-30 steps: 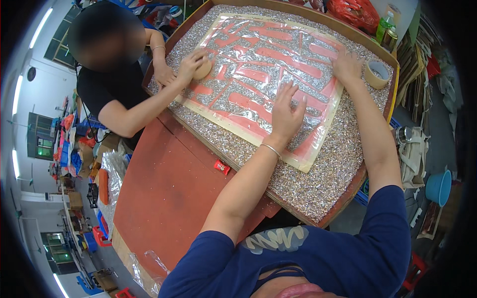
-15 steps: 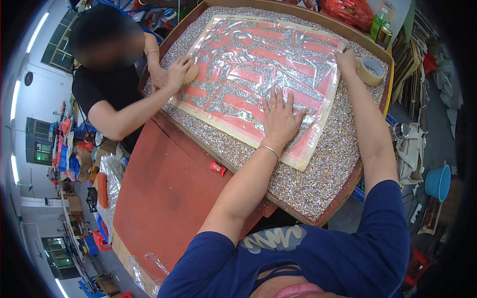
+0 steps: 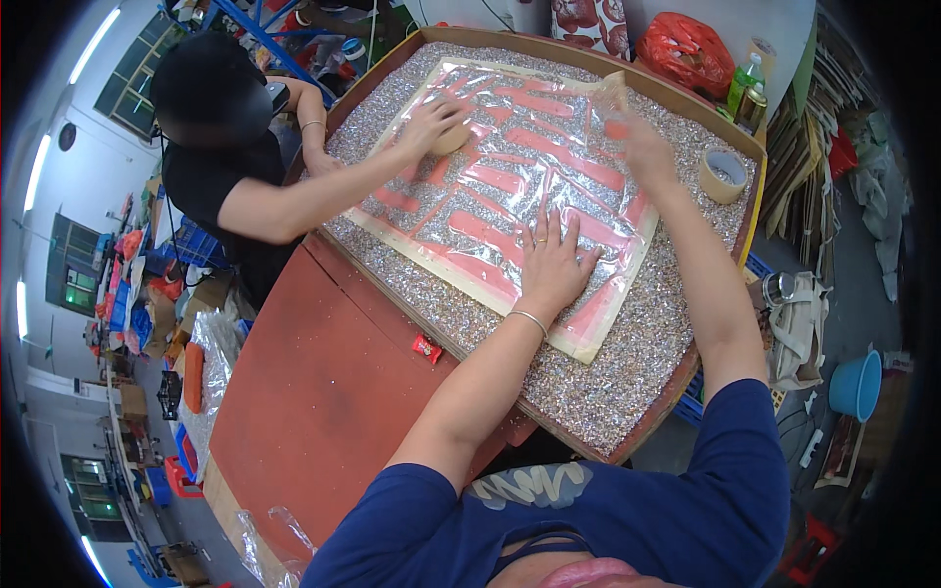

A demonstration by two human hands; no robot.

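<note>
A clear plastic film with pale taped edges lies over red-pink patterned shapes on a bed of glittery small stones or beads. My left hand rests flat on its near right part, fingers spread. My right hand, smeared by motion, is closed on the film near its far right corner. That corner is lifted and folded up, just beyond my fingers. Opposite me, a co-worker's hand holds a round tan pad over the film's left part.
Glittery grains fill a wooden-rimmed tray. A tape roll lies on them at right. Beyond the rim stand a red plastic bag and a green bottle. A small red packet lies on the reddish board.
My right hand has moved left from the film's far right corner, pulling that corner up and inward. My left hand stays pressed down. The co-worker's pad has slid rightward across the film.
</note>
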